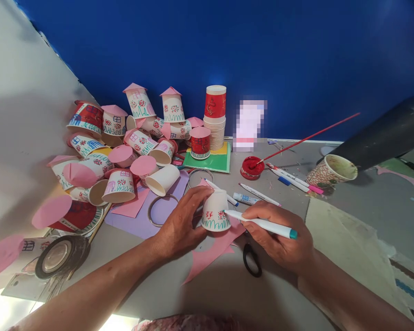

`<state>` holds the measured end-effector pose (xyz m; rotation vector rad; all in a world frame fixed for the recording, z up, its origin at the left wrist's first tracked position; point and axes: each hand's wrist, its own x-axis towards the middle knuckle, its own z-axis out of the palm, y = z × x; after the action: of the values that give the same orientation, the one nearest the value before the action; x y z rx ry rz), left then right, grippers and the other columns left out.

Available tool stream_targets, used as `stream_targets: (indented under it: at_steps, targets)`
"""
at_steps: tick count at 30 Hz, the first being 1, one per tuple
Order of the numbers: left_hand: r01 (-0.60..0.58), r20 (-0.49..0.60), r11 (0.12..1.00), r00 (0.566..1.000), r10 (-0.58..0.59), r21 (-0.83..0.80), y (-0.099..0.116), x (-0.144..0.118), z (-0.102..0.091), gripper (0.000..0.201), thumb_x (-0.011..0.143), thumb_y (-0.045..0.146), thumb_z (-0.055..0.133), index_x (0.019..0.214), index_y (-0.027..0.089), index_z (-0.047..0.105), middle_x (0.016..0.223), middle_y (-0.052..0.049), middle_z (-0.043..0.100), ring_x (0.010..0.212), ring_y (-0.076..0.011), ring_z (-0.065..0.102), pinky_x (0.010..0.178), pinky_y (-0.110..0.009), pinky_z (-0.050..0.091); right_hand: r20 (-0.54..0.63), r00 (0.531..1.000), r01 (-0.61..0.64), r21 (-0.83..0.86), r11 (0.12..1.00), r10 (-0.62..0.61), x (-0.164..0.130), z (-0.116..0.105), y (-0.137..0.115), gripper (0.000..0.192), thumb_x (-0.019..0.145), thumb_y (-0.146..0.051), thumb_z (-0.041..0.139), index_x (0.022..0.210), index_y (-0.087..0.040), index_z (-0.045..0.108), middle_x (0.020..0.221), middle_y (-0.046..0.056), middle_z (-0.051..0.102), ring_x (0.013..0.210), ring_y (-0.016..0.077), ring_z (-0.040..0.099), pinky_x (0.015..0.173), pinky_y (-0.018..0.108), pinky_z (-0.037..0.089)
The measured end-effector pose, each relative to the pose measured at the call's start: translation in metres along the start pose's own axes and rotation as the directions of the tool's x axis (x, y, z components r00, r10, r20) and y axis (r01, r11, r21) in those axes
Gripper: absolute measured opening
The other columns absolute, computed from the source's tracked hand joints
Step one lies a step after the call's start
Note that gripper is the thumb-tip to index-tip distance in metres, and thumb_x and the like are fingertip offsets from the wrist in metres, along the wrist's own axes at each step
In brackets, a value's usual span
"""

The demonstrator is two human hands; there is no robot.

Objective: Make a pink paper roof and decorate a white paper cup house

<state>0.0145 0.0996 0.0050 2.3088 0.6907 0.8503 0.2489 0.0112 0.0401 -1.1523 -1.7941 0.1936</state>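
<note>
My left hand (pixel 184 223) grips an upside-down white paper cup (pixel 215 202) from its left side, fingers around its back and top. Green zigzag strokes run along the cup's rim, with red flower clusters above them. In my right hand (pixel 279 236) is a white marker (pixel 265 223) with a teal end; its tip meets the cup's right side by the red flowers. Pink paper scraps (pixel 214 253) lie under and in front of the cup. Black-handled scissors (pixel 252 260) rest partly hidden below my right hand.
Decorated cups with pink paper roofs (pixel 172 105) are heaped at the left. A cup stack (pixel 215 115) stands at the back. Right of it are a red paint jar (pixel 251 168) with a stick, several markers (pixel 290 177) and a stained cup (pixel 333 170). Tape rolls (pixel 57 257) lie left.
</note>
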Motion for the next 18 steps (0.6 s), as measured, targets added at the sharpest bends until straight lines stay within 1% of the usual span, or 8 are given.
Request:
stream_targets:
  at_steps: [2, 6, 9, 14, 18]
  targets:
    - [-0.001, 0.003, 1.0, 1.0, 0.001, 0.005, -0.0003, 0.0002, -0.0004, 0.075, 0.085, 0.009, 0.074, 0.15, 0.029, 0.041, 0.146, -0.014, 0.054, 0.137, -0.029, 0.055, 0.114, -0.044, 0.053, 0.002, 1.0, 0.007, -0.013, 1.0, -0.007, 0.001, -0.0008, -0.0003, 0.007, 0.098, -0.022, 0.062, 0.096, -0.022, 0.069, 0.081, 0.003, 0.079, 0.071, 0.0173, 0.077, 0.071, 0.026, 0.063]
    - [0.0, 0.0, 1.0, 1.0, 0.0, 0.017, -0.0013, 0.0002, -0.0002, 0.075, 0.085, 0.009, 0.075, 0.149, 0.029, 0.042, 0.145, -0.014, 0.054, 0.136, -0.0292, 0.056, 0.114, -0.046, 0.052, -0.01, 1.0, -0.017, -0.016, 1.0, 0.017, 0.0015, -0.0022, -0.0016, 0.008, 0.098, -0.021, 0.062, 0.094, -0.023, 0.069, 0.081, 0.002, 0.079, 0.07, 0.017, 0.076, 0.07, 0.025, 0.062]
    - [-0.011, -0.004, 1.0, 1.0, 0.011, 0.027, -0.0014, 0.0, 0.0003, 0.075, 0.085, 0.009, 0.075, 0.149, 0.028, 0.041, 0.144, -0.014, 0.054, 0.137, -0.0291, 0.055, 0.116, -0.047, 0.05, -0.001, 1.0, -0.001, -0.003, 1.0, 0.001, 0.0001, -0.0006, -0.0008, 0.007, 0.098, -0.021, 0.062, 0.095, -0.022, 0.068, 0.08, 0.002, 0.078, 0.071, 0.016, 0.076, 0.07, 0.025, 0.061]
    - [-0.003, -0.01, 0.999, 1.0, 0.003, 0.038, -0.0007, 0.0001, 0.0004, 0.076, 0.084, 0.007, 0.075, 0.149, 0.027, 0.041, 0.145, -0.014, 0.054, 0.137, -0.0273, 0.054, 0.115, -0.045, 0.051, 0.02, 1.0, 0.016, 0.0, 1.0, -0.016, -0.0017, 0.0015, 0.0017, 0.007, 0.099, -0.021, 0.062, 0.095, -0.02, 0.068, 0.081, 0.003, 0.078, 0.073, 0.0157, 0.075, 0.071, 0.024, 0.06]
    - [-0.008, -0.009, 0.999, 1.0, 0.008, 0.046, -0.0008, 0.0004, 0.0001, 0.075, 0.083, 0.007, 0.075, 0.148, 0.026, 0.042, 0.144, -0.014, 0.055, 0.137, -0.0269, 0.055, 0.117, -0.045, 0.049, 0.007, 1.0, 0.0, -0.017, 1.0, 0.0, -0.0014, -0.0004, 0.0009, 0.008, 0.099, -0.022, 0.062, 0.094, -0.021, 0.068, 0.081, 0.002, 0.078, 0.072, 0.0152, 0.075, 0.072, 0.024, 0.059]
